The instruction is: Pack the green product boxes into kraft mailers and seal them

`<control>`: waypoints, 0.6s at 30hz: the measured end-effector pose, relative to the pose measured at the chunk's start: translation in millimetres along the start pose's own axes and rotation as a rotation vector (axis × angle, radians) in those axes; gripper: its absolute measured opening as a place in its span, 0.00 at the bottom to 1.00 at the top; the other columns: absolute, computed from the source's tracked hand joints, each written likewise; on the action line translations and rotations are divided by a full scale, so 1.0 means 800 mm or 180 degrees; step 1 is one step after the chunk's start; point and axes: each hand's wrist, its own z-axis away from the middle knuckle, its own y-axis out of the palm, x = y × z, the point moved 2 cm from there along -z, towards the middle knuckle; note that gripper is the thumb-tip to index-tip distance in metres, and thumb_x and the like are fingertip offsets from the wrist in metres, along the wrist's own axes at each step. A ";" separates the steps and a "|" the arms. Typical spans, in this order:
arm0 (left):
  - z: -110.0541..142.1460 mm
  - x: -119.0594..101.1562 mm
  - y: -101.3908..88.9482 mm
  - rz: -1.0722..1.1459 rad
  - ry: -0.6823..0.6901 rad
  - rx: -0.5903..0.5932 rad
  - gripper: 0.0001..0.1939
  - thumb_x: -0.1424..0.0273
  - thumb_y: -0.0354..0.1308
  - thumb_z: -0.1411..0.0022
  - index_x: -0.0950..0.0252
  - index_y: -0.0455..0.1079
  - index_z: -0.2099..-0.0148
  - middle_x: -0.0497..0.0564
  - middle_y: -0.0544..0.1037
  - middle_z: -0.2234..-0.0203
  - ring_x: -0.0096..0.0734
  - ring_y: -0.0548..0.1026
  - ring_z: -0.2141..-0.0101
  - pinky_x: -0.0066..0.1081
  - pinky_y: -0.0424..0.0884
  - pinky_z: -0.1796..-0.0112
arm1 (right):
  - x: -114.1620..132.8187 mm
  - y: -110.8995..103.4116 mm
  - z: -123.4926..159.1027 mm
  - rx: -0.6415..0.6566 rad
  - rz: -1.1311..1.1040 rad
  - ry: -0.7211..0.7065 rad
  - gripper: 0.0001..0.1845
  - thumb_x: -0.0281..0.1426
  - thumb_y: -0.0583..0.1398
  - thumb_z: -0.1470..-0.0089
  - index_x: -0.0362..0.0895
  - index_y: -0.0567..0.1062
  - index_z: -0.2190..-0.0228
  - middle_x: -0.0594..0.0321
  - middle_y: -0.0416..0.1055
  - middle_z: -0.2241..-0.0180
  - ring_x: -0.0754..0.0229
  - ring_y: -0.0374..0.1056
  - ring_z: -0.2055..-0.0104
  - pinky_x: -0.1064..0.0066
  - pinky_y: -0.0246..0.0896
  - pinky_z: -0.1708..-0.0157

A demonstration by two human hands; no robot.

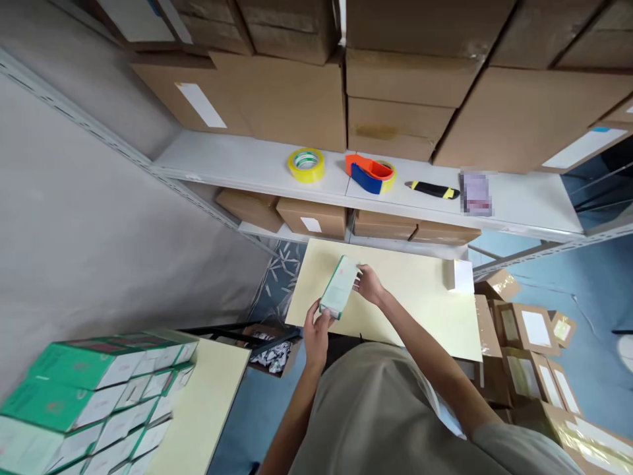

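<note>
A long pale-green box [340, 287] with darker green edges is held tilted above the cream tabletop [415, 310]. My left hand [316, 330] grips its near end, thumb on the end face. At the far right side of the box is my right hand [368, 284], its fingers bent against the edge; part of them is hidden behind the box. A small white box [459, 276] stands at the right end of the same table.
On the shelf [237, 158] ahead lie a yellow tape roll [306, 165], an orange-and-blue tape dispenser [368, 173] and a utility knife [432, 190]. Stacked green boxes [64, 369] sit on a side table at left. Taped cartons [531, 330] crowd the floor at right.
</note>
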 end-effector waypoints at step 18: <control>-0.192 0.031 -0.036 0.0648 -0.2051 -0.0128 0.14 0.69 0.70 0.33 0.61 0.73 0.48 0.64 0.80 0.38 0.49 0.80 0.36 0.47 0.75 0.35 | 0.032 0.131 -0.189 -0.0231 0.2496 -0.0476 0.27 0.31 0.74 0.54 0.44 0.81 0.50 0.48 0.78 0.38 0.39 0.73 0.33 0.56 0.68 0.35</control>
